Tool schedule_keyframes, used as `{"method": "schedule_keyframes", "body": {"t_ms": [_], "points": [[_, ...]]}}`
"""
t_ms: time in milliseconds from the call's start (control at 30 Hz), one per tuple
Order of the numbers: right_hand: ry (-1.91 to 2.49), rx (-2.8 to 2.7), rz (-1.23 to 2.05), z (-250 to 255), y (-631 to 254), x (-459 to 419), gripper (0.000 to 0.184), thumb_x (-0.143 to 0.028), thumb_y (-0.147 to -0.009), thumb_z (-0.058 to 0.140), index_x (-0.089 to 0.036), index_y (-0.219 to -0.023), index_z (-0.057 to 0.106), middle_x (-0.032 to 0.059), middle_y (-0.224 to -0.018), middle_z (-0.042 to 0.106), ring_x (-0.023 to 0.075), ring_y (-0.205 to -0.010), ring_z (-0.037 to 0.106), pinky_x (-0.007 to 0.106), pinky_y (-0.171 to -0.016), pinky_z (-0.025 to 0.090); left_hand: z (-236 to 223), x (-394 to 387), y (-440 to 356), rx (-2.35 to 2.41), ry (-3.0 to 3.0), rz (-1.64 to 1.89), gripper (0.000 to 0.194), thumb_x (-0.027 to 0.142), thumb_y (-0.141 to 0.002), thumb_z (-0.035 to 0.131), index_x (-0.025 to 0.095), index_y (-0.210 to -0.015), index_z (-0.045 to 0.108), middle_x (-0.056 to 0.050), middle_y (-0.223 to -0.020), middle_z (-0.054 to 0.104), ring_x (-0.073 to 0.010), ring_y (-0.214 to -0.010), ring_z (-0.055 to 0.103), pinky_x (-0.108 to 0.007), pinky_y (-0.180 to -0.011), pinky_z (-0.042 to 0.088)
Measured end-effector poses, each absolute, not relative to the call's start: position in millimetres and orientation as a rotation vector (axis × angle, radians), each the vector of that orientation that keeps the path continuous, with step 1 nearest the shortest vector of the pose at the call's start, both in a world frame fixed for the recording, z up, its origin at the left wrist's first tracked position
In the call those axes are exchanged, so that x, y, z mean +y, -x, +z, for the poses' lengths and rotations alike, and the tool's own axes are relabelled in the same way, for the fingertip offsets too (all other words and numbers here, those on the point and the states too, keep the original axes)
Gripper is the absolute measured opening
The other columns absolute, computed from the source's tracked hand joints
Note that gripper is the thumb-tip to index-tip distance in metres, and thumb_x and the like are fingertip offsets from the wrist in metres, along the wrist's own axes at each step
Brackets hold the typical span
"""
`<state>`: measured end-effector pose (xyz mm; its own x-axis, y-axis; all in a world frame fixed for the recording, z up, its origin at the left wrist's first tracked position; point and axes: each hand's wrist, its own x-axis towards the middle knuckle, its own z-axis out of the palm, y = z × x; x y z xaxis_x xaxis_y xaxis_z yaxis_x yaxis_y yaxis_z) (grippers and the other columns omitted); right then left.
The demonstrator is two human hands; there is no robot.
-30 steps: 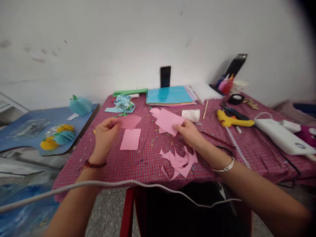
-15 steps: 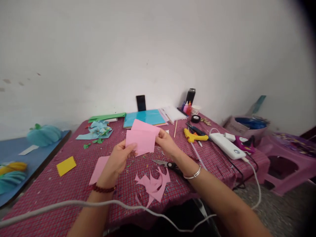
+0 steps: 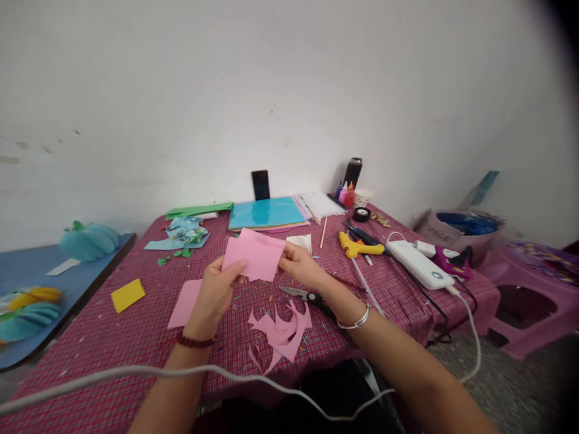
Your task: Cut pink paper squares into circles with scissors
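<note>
Pink paper (image 3: 256,255), looking like overlapping sheets or a folded one, is held up above the table between both hands. My left hand (image 3: 220,283) pinches its left lower edge, thumb on the front face. At the right edge, my right hand (image 3: 298,264) grips it with fingers closed, partly behind the paper. Under the hands lie scissors (image 3: 307,296), their handles partly covered by my right forearm, and a heap of curved pink paper scraps (image 3: 283,331). Beside my left wrist rests another pink sheet (image 3: 184,304), partly hidden by the arm.
A white cable (image 3: 217,371) crosses the foreground. To the right are a yellow glue gun (image 3: 357,246), a white power strip (image 3: 420,265) and black tape (image 3: 361,214). Blue paper (image 3: 266,213) and a phone (image 3: 260,184) stand at the back; a yellow square (image 3: 128,295) lies left.
The pink paper has come down a little and its pieces overlap more closely. My right hand has shifted slightly lower and left; a white packet behind it shows more.
</note>
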<state>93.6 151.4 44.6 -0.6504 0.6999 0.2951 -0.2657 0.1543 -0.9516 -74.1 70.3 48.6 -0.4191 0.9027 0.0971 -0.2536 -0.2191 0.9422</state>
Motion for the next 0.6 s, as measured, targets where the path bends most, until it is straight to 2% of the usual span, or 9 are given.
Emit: {"method": "schedule_keyframes", "body": {"t_ms": [200, 300, 400, 500, 600], "points": [[0.441, -1.719, 1.584, 43.9, -91.3, 145.9, 0.023, -0.018, -0.073, 0.058, -0.02, -0.096, 0.06, -0.0031, -0.074, 0.064, 0.0113, -0.063, 0.057, 0.022, -0.057, 0.046, 35.6, 76.1, 67.6, 1.199, -0.81, 1.856, 0.031, 0.021, -0.057, 0.08, 0.016, -0.081, 0.062, 0.003, -0.068, 0.063, -0.008, -0.052, 0.052, -0.019, -0.043, 0.033], [0.479, -1.742, 1.597, 39.8, -90.4, 146.6, 0.022, -0.018, -0.073, 0.057, -0.02, -0.095, 0.061, -0.0028, -0.073, 0.064, 0.0117, -0.06, 0.056, 0.023, -0.056, 0.046, 34.2, 76.8, 62.5, 1.186, -0.782, 1.879, 0.033, 0.02, -0.058, 0.079, 0.017, -0.084, 0.059, 0.004, -0.072, 0.064, -0.0073, -0.054, 0.054, -0.019, -0.047, 0.037], [0.46, -1.76, 1.611, 36.6, -88.7, 146.7, 0.02, -0.021, -0.073, 0.058, -0.02, -0.093, 0.061, -0.0026, -0.072, 0.064, 0.0118, -0.058, 0.054, 0.025, -0.057, 0.046, 36.4, 75.5, 58.2, 1.072, -0.704, 1.786, 0.037, 0.018, -0.057, 0.079, 0.018, -0.089, 0.06, 0.005, -0.076, 0.064, -0.0064, -0.057, 0.055, -0.017, -0.048, 0.038], [0.387, -1.801, 1.594, 37.5, -88.9, 146.1, 0.02, -0.025, -0.071, 0.066, -0.021, -0.091, 0.063, -0.0019, -0.075, 0.064, 0.0146, -0.068, 0.057, 0.028, -0.066, 0.047, 38.9, 73.4, 55.9, 0.966, -0.666, 1.655, 0.034, 0.017, -0.057, 0.08, 0.016, -0.087, 0.063, 0.003, -0.073, 0.064, -0.0054, -0.054, 0.052, -0.016, -0.042, 0.033], [0.429, -1.766, 1.614, 40.9, -93.6, 147.3, 0.016, -0.028, -0.073, 0.066, -0.02, -0.087, 0.065, -0.0018, -0.078, 0.064, 0.0147, -0.073, 0.057, 0.026, -0.069, 0.046, 39.7, 71.9, 56.1, 0.929, -0.706, 1.655, 0.032, 0.017, -0.06, 0.078, 0.016, -0.09, 0.067, -0.001, -0.076, 0.069, -0.0104, -0.061, 0.059, -0.02, -0.05, 0.043]]}}
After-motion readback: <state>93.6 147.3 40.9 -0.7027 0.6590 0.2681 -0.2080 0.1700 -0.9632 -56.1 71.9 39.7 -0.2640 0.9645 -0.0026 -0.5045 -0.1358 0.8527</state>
